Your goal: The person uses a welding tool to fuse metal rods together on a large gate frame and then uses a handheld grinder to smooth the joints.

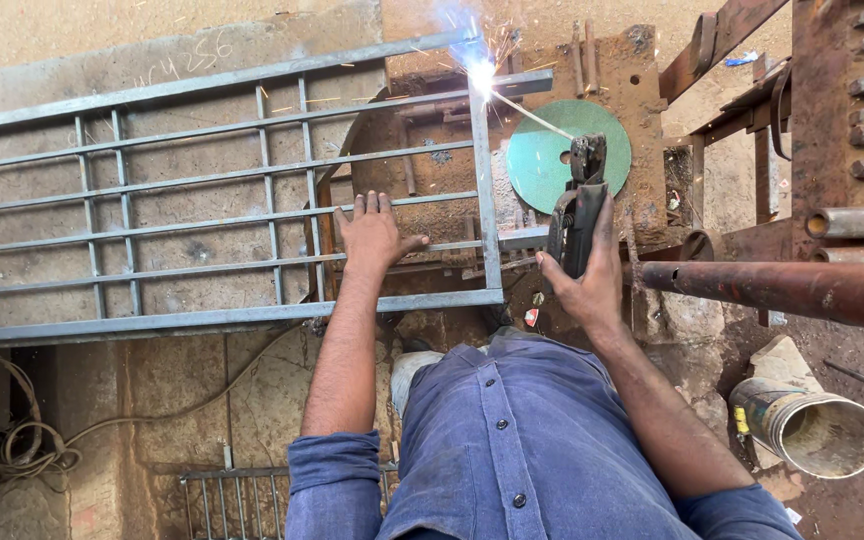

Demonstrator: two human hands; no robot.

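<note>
A grey steel grille [202, 190] of thin bars lies flat across a rusty work stand [612, 80]. My left hand [372, 235] rests palm down on the grille's bars near its right end, fingers spread. My right hand [587, 275] grips a black welding electrode holder [580, 200]. Its thin rod [532, 115] reaches up and left to the grille's far right corner, where a bright blue-white arc [479, 72] throws sparks. A green grinding disc [552, 150] lies on the stand just behind the holder.
A rusty pipe [782, 288] juts in from the right beside my right hand. Rusty steel sections [852, 120] are stacked at the upper right. A tipped bucket [812, 425] lies at the lower right. Cables [22, 440] coil on the floor at the lower left. Another small grille [242, 495] lies below.
</note>
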